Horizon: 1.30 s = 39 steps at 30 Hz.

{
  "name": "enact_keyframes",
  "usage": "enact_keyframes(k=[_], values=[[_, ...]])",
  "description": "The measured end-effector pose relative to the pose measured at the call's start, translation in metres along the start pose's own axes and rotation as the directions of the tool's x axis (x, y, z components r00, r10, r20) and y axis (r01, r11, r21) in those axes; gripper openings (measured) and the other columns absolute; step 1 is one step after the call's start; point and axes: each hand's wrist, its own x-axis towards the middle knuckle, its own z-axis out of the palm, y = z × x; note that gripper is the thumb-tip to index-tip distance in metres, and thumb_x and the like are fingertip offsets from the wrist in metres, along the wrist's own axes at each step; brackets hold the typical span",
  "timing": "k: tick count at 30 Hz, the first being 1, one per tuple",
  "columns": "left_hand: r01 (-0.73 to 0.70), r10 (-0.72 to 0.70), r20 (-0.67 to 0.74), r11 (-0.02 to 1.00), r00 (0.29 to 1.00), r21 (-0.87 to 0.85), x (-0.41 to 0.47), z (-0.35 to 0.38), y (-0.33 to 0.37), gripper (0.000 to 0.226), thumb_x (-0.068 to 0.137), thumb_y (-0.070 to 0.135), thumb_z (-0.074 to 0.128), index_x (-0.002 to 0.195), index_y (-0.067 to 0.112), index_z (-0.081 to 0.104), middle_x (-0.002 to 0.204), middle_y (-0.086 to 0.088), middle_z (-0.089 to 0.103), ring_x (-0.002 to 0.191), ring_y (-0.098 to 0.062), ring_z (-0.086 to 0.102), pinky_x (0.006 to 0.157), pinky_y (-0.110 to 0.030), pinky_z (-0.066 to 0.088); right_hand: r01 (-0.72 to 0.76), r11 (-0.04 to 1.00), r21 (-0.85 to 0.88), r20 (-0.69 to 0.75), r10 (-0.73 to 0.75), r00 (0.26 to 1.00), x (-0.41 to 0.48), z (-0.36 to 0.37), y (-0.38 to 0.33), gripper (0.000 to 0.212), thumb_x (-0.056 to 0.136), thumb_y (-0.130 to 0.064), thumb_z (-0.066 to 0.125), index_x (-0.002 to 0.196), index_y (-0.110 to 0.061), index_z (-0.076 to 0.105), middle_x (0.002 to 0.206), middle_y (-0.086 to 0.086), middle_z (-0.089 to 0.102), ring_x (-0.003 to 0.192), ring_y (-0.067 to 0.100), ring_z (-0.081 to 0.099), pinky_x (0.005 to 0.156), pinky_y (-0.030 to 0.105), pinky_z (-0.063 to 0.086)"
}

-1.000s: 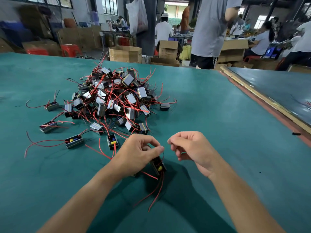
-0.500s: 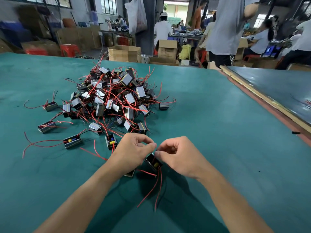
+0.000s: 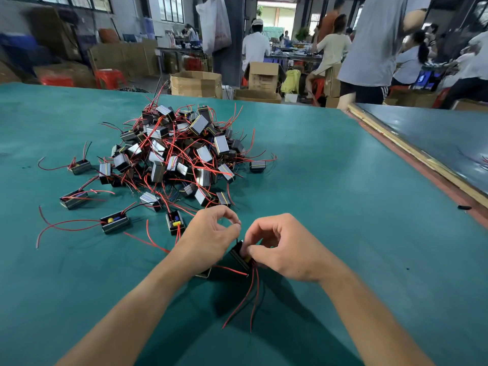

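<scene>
A small black box module (image 3: 239, 256) with red wires hanging from it is held just above the green table (image 3: 343, 207). My right hand (image 3: 286, 250) grips it, thumb on its top edge. My left hand (image 3: 211, 240) is just left of it; its thumb and forefinger pinch a thin black wire (image 3: 238, 235) that rises from the module. A second module (image 3: 204, 273) lies partly hidden under my left hand. A big pile of the same modules (image 3: 179, 154), tangled in red wires, lies beyond my hands.
Loose modules lie left of the pile and in front of it, among them an open one (image 3: 115, 223) and another (image 3: 174, 220). A wooden strip (image 3: 422, 165) runs along the table's right edge. People and cardboard boxes (image 3: 195, 84) stand behind the table.
My right hand came left and took hold of the module. My left hand released the module's body and now pinches its black wire above it. People in the background moved right.
</scene>
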Motion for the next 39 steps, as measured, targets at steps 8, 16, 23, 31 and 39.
enact_keyframes(k=[8,16,23,31,39], values=[[-0.026,0.026,-0.006,0.996,1.0,0.087,-0.001,0.001,-0.002,0.008,0.093,0.015,0.057,0.088,0.02,0.059,0.04,0.003,0.037,0.034,-0.014,0.023,0.038,-0.019,0.022,-0.003,1.0,0.017,0.02,0.003,1.0,0.001,-0.003,0.004,0.008,0.081,-0.022,0.069,0.077,-0.015,0.071,0.068,-0.005,0.07,0.06,0.006,0.059,0.063,0.023,0.048],[0.015,0.046,-0.15,0.923,0.988,0.384,-0.006,0.001,0.004,0.015,0.088,0.036,0.062,0.078,0.027,0.068,0.067,0.008,0.068,0.061,-0.009,0.061,0.065,-0.028,0.05,-0.044,0.995,-0.091,-0.069,0.037,0.997,0.004,-0.007,0.008,0.01,0.084,-0.017,0.071,0.074,-0.018,0.072,0.065,-0.007,0.068,0.057,0.004,0.056,0.061,0.021,0.045],[0.05,0.011,-0.165,0.93,0.986,0.365,-0.005,0.002,0.005,0.016,0.087,0.036,0.063,0.073,0.028,0.066,0.043,0.009,0.051,0.037,-0.005,0.042,0.052,-0.024,0.035,-0.072,0.991,-0.114,-0.092,0.062,0.994,0.004,-0.009,0.01,0.013,0.083,-0.018,0.07,0.071,-0.021,0.071,0.06,-0.01,0.065,0.053,0.003,0.052,0.058,0.02,0.043],[0.111,0.035,-0.314,0.894,0.949,0.434,-0.006,-0.005,0.009,0.023,0.084,0.036,0.065,0.069,0.018,0.07,0.063,0.009,0.067,0.063,-0.013,0.06,0.061,-0.025,0.04,-0.101,0.986,-0.13,-0.1,0.088,0.991,0.004,-0.012,0.012,0.011,0.082,-0.017,0.068,0.071,-0.018,0.069,0.06,-0.005,0.066,0.05,0.007,0.056,0.055,0.021,0.046],[-0.125,0.138,0.328,0.99,0.935,-0.061,-0.016,-0.018,0.027,0.013,0.08,0.028,0.07,0.08,0.015,0.073,0.077,0.0,0.073,0.069,-0.008,0.062,0.067,-0.02,0.048,-0.111,0.982,-0.15,-0.107,0.096,0.99,0.004,-0.014,0.012,0.014,0.087,-0.016,0.07,0.073,-0.019,0.07,0.062,-0.002,0.069,0.054,0.009,0.06,0.06,0.034,0.052]])
